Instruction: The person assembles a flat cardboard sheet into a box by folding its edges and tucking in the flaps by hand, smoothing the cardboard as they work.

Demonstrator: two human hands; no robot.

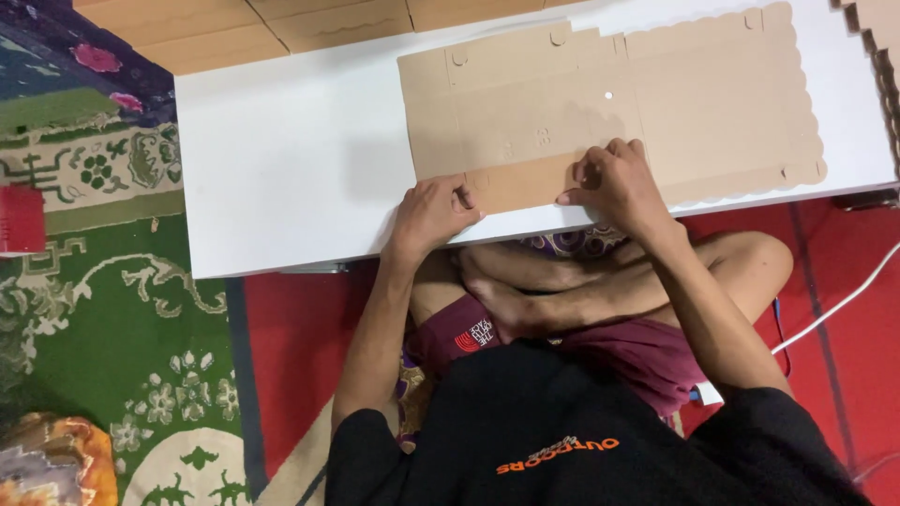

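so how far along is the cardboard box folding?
Early. The die-cut cardboard sheet lies almost wholly flat on the white table. In hand: left hand and right hand press its near-edge flap. Left: the other flaps and scalloped edge, unfolded. More blanks wait beyond.

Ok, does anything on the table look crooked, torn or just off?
Nothing looks damaged. The flat cardboard sheet lies slightly askew on the white table, its near edge at the table's front edge. Both hands, left and right, press on its near strip.

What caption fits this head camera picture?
Both hands, left hand and right hand, press a flat cardboard sheet on a white table.
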